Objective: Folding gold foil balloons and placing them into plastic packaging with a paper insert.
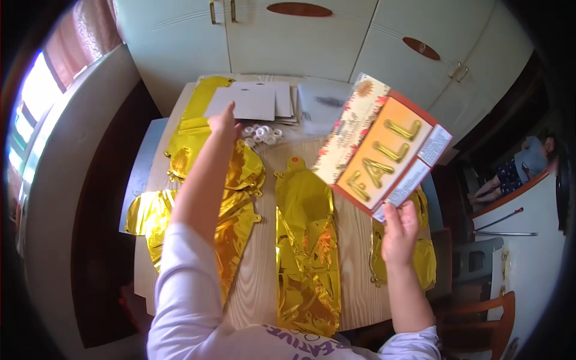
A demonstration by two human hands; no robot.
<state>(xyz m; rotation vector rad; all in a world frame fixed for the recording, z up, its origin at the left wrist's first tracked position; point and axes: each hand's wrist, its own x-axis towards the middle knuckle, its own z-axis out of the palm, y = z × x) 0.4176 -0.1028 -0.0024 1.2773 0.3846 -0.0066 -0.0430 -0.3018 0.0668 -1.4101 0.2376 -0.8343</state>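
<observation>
Pale cabinets (pixel 288 45) are standing behind the tabletop (pixel 360 276). The right hand (pixel 399 231) is pinching an orange-and-cream card package (pixel 384 150) by its lower corner, thumb in front; the package is tilting in the air above the tabletop's right far corner. The left hand (pixel 223 120) is hanging near the far edge, close to a stack of pale cards (pixel 255 101); its fingers are partly hidden, so cannot tell whether it is gripping or touching anything. Small white rolls (pixel 263 134) are lying just beside it. A clear plastic bag (pixel 324 105) is resting right of the cards. A gold foil balloon (pixel 306 258) is lying flat mid-tabletop, reaching the near edge; others are spreading along the left and right edges.
</observation>
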